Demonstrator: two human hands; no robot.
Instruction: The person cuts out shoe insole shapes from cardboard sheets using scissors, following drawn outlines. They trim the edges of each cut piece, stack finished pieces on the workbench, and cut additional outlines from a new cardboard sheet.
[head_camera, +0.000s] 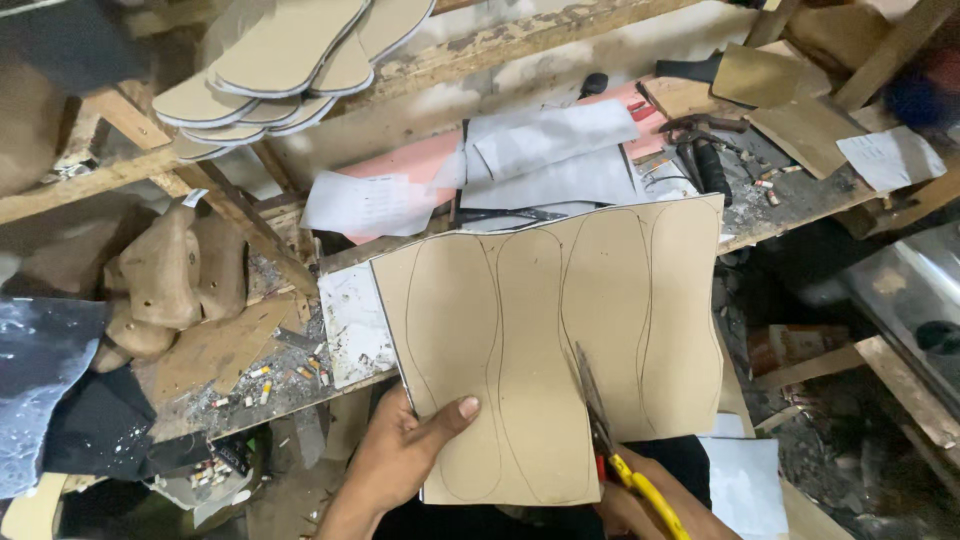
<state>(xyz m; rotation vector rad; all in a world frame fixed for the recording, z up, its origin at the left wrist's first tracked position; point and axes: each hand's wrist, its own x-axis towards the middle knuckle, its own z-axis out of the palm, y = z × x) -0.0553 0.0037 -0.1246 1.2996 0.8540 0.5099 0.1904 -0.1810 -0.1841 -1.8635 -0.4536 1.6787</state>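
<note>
A large tan board sheet (560, 340), marked with pencilled sole outlines, is held up over the near edge of the workbench (800, 195). Its near left corner is pinched by the left hand (405, 455): the thumb is laid flat across the face of the sheet and the remaining fingers are curled behind it, so the hand is closed on the board. The yellow handles of a pair of scissors (615, 455) are gripped by the right hand (650, 505), which is closed around them and mostly cut off by the bottom edge of the view. The blades are slightly parted and set into the sheet's near edge, beside a drawn line.

Pale grey-white paper sheets (555, 155) are spread at the far middle of the bench, over a pink sheet (405, 165). A small white slip (890, 158) is seen at the far right. A stack of cut tan insoles (285, 60) is kept on the shelf at the far left.
</note>
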